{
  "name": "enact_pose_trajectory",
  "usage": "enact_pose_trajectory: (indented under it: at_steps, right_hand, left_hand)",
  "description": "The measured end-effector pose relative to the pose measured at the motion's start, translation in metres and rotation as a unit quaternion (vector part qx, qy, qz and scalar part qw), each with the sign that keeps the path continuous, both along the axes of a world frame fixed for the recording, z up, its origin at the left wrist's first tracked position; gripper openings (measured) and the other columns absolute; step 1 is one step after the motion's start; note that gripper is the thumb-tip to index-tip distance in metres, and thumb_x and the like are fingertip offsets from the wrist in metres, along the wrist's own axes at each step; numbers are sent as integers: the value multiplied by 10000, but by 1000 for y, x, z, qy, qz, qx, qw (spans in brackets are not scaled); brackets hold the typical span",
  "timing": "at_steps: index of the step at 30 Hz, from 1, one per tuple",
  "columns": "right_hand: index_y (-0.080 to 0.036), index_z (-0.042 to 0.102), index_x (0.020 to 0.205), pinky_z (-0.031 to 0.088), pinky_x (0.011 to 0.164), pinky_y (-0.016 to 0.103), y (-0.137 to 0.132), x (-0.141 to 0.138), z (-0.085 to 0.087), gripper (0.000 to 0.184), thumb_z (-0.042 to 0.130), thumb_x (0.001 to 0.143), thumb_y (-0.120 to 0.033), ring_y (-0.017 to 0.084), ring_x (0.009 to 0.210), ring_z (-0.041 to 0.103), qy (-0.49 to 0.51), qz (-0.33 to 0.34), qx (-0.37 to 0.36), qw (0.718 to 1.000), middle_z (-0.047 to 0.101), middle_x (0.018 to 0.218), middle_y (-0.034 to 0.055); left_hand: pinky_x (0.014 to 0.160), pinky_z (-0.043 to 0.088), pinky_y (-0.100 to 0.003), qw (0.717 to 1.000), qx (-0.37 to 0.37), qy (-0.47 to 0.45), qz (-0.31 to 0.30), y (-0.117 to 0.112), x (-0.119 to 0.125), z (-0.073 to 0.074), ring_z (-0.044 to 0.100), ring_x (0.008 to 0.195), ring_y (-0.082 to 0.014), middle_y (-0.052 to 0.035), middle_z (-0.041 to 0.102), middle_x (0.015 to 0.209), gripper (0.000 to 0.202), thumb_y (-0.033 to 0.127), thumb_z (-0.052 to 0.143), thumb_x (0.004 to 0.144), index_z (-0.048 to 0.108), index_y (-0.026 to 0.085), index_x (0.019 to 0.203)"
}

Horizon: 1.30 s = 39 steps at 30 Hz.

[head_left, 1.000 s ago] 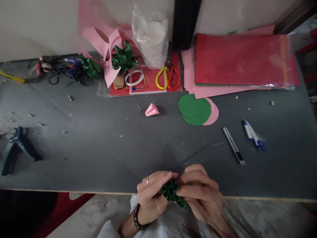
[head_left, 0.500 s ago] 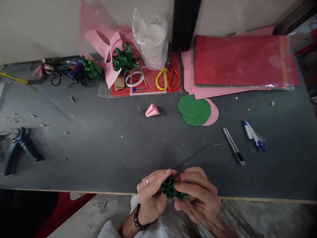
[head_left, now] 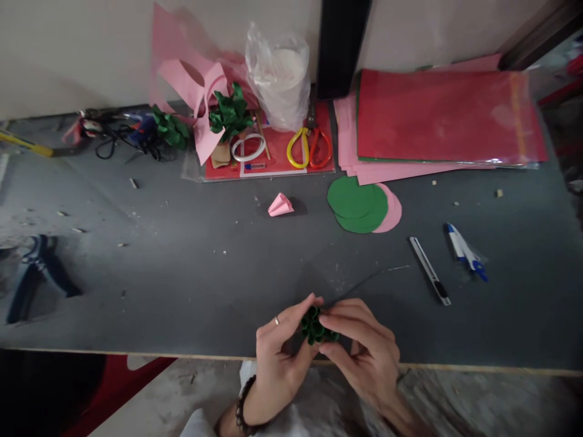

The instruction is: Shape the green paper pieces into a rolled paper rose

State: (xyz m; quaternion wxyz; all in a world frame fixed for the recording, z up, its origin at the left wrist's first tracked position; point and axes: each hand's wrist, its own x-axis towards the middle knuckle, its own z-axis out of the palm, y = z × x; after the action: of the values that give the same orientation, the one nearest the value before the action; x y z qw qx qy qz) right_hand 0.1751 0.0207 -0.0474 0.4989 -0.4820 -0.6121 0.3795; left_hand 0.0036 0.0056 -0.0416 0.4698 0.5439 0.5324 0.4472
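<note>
A small green folded-paper piece of curled loops is held between both hands just above the near edge of the grey table. My left hand, with a ring and a bead bracelet, pinches its left side. My right hand grips its right side with the fingertips. Much of the piece is hidden by my fingers.
Green and pink paper circles and a pink paper cone lie mid-table. A utility knife and a blue-white tool lie to the right. Scissors, tape ring, plastic bag, green paper pieces and paper stacks line the back.
Both hands have shifted slightly forward over the table edge with the green piece, which now sits higher between the fingertips and has been turned a little.
</note>
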Motion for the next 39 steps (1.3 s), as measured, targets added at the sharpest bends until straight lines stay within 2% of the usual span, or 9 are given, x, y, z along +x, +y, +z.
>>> enact_pose_trajectory:
  at_steps: [5, 8, 10, 14, 17, 26, 33, 37, 39]
  right_hand:
    - [-289, 799, 1214, 643, 789, 378, 0, -1, 0, 336, 783, 918, -128, 210, 911, 730, 15, -7, -10, 1000, 808, 983, 33]
    - [-286, 803, 1202, 634, 792, 378, 1, -1, -1, 336, 788, 913, -117, 208, 913, 724, 21, -1, -5, 1000, 803, 994, 34]
    - [-290, 815, 1180, 628, 789, 372, 1, -1, -2, 318, 791, 916, -114, 206, 922, 718, 21, 11, -3, 1000, 798, 1006, 36]
    - [-286, 804, 1229, 633, 810, 366, 0, 0, -4, 381, 802, 906, -83, 200, 940, 713, 23, 16, -3, 1000, 805, 1017, 33]
    - [-276, 786, 1261, 644, 822, 360, 0, 2, -5, 424, 794, 903, -48, 200, 962, 727, 30, 21, -6, 999, 825, 1019, 30]
    - [-273, 800, 1201, 656, 807, 307, 3, 6, -2, 410, 779, 902, 5, 169, 936, 750, 20, 25, -10, 999, 839, 995, 10]
    - [-276, 808, 1177, 662, 837, 299, 4, 10, -1, 394, 784, 901, 5, 163, 962, 770, 7, 31, -1, 999, 858, 1027, 5]
    - [-298, 808, 1168, 673, 792, 289, 1, 8, -2, 369, 820, 897, -47, 158, 893, 768, 9, 5, -39, 999, 848, 972, -12]
    - [-314, 812, 1165, 677, 785, 292, -1, 7, -3, 355, 823, 905, -72, 156, 864, 768, 10, -13, -59, 998, 838, 956, -18]
  left_hand:
    - [1135, 616, -358, 993, -79, -54, -68, -5, -13, 16, 742, 1359, -274, -157, 733, 1517, 559, 279, 692, 1042, 604, 260, 1593]
    - [1137, 617, -396, 985, -110, -127, -48, -7, -14, 16, 727, 1372, -314, -171, 735, 1508, 555, 484, 648, 1061, 647, 237, 1558]
    - [1067, 658, -387, 975, -136, -172, -23, -6, -11, 13, 776, 1278, -316, -174, 777, 1439, 556, 539, 668, 1038, 704, 223, 1494]
    - [831, 705, -275, 954, -180, -240, -3, 0, -4, 9, 854, 970, -227, -153, 840, 1308, 381, 381, 778, 997, 793, 217, 1340]
    - [842, 700, -258, 941, -183, -283, -3, 5, -2, 7, 853, 1027, -228, -135, 851, 1290, 364, 315, 813, 973, 799, 231, 1328]
    - [897, 654, -216, 908, -264, -324, 22, 10, -2, 8, 817, 1082, -193, -110, 858, 1252, 380, 326, 903, 892, 809, 222, 1245]
    - [953, 660, -264, 898, -267, -349, 12, 11, -1, 6, 803, 1168, -225, -109, 797, 1417, 542, 367, 956, 834, 750, 266, 1324]
    - [944, 678, -290, 891, -272, -364, 21, 11, 1, 10, 785, 1247, -271, -142, 816, 1378, 479, 556, 740, 994, 790, 217, 1328]
    - [963, 674, -294, 886, -289, -360, 32, 9, 1, 12, 784, 1263, -272, -147, 816, 1380, 464, 538, 609, 1073, 814, 203, 1319]
